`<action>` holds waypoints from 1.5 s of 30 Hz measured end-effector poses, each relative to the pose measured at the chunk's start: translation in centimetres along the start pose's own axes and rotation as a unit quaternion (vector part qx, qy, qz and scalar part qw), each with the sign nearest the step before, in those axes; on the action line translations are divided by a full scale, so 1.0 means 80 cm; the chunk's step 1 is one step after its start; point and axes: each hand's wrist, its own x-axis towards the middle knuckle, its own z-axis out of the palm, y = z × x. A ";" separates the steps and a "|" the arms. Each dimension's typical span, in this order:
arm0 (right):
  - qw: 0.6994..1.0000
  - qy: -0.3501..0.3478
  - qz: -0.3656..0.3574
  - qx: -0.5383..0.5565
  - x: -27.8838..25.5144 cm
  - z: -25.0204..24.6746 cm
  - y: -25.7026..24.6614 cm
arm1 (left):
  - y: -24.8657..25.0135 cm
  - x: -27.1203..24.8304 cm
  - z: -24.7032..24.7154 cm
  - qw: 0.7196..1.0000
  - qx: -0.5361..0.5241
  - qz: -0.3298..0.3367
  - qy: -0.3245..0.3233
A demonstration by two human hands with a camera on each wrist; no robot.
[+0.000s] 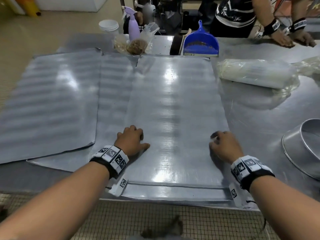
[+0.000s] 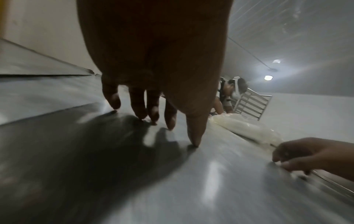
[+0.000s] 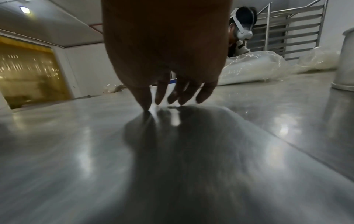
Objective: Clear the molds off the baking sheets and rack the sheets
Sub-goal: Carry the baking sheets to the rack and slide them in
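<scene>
Three empty metal baking sheets lie overlapping on the steel table. The nearest sheet (image 1: pixel 173 110) lies on top, its front edge at the table's front edge. My left hand (image 1: pixel 133 141) presses its spread fingertips (image 2: pixel 141 115) on this sheet (image 2: pixel 210 189) near its left edge. My right hand (image 1: pixel 223 144) touches the same sheet (image 3: pixel 76 151) near its right edge with its fingertips (image 3: pixel 184 100). Neither hand grips anything. A second sheet (image 1: pixel 114 94) lies partly under it, and a third sheet (image 1: pixel 48 104) lies at the left. A round metal mold (image 1: pixel 304 149) stands on the table at the right.
A plastic-wrapped roll (image 1: pixel 256 73) lies at the back right. A blue dustpan (image 1: pixel 200 42), a purple spray bottle (image 1: pixel 133 26), stacked cups (image 1: pixel 109 25) and a bag of crumbs stand at the back. Another person (image 1: pixel 242 16) leans on the far side. A metal rack (image 3: pixel 298 30) stands behind them.
</scene>
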 end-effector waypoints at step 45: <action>0.992 0.023 -0.099 0.075 -0.218 0.024 0.048 | 0.025 -0.236 0.144 0.967 -0.149 -0.026 0.203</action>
